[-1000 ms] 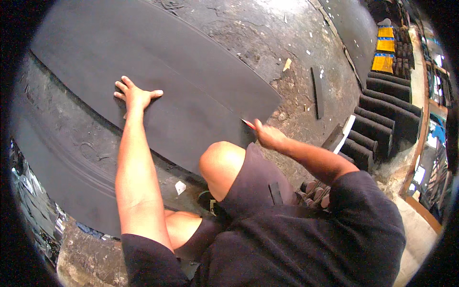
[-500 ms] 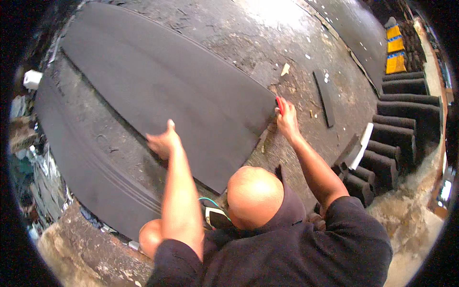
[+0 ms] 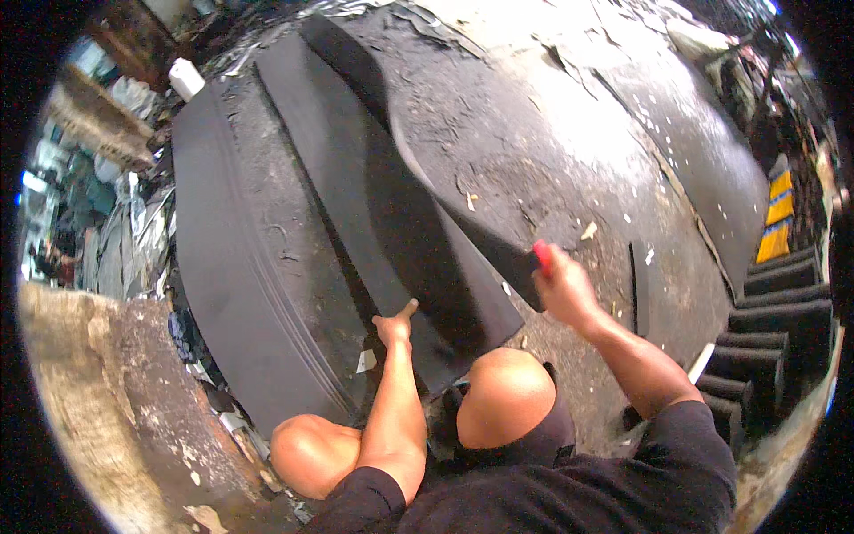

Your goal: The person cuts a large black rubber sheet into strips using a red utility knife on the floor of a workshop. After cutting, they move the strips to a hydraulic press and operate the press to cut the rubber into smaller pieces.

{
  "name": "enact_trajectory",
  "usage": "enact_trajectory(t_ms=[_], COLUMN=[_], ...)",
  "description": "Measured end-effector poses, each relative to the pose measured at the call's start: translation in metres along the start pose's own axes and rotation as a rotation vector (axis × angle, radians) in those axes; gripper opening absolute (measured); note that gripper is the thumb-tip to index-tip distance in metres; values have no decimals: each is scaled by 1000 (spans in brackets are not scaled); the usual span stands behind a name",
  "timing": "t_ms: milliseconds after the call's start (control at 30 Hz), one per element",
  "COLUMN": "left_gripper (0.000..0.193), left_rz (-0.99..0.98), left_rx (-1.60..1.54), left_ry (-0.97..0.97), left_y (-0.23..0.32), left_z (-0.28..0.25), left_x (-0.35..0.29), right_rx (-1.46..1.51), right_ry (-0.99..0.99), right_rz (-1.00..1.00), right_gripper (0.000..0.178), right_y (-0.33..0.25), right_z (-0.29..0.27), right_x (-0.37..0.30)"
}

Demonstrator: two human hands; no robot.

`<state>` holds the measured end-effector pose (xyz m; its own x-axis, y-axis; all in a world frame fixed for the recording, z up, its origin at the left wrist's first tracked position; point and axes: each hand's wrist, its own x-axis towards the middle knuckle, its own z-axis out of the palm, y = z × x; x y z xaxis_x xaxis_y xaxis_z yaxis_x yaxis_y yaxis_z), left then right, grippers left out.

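A long dark foam-like sheet (image 3: pixel 347 169) lies on the floor in front of me. My left hand (image 3: pixel 393 327) is at its left edge near the close end, thumb stretched out and fingers apart. My right hand (image 3: pixel 567 289) is closed around a small red tool (image 3: pixel 541 253), whose working end I cannot make out. Beside that hand is the near end of a long, wavy dark strip (image 3: pixel 489 236). This strip curves up along the sheet's right side, with a gap between them at the near end.
Another dark sheet (image 3: pixel 213 214) with ridged lines lies at left. Dark rolled pieces (image 3: pixel 783 307) and yellow packages (image 3: pixel 777 218) line the right side. A narrow dark strip (image 3: pixel 639 285) lies on the scrap-strewn floor. A white container (image 3: pixel 187 80) stands far left.
The strip at the sheet's right side has lifted away and bent into a wave. My right hand has moved outward with the red tool. The view has shifted, too.
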<state>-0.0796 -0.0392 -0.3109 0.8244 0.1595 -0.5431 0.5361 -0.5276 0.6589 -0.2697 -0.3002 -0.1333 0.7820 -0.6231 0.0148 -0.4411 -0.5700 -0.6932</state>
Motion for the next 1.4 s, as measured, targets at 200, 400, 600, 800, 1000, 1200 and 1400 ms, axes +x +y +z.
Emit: enact_trajectory(t_ms=[200,400,600,800,1000,1200,1400], left_gripper=[106,96,85,78,67,64,62], left_rz=[-84,-80,-108,-151,-125,-151,-98], left_rx=[-81,-165,-157,-69,-165,-222,-339], left_ry=[-44,-131,25,-140,50,-13,109], left_y=[-3,-20,-41,-57,-47,-50,-111], left_z=[-10,16,-3,15,13,20,9], left_x=[-11,-2,1,31,15,20,68], right_rx=[710,467,780,627,545,557,639], right_ry=[-67,-69,370,-226,-285,-349,-533], right_rz=[83,26,-106,546,636,611,440], right_gripper=[36,36,23,23,36,35,38], right_y=[-122,-153,-173,22,64,79,77], right_z=[-126,-67,-17,133,120,113,134], right_x=[117,341,304,48,-33,-21,-54])
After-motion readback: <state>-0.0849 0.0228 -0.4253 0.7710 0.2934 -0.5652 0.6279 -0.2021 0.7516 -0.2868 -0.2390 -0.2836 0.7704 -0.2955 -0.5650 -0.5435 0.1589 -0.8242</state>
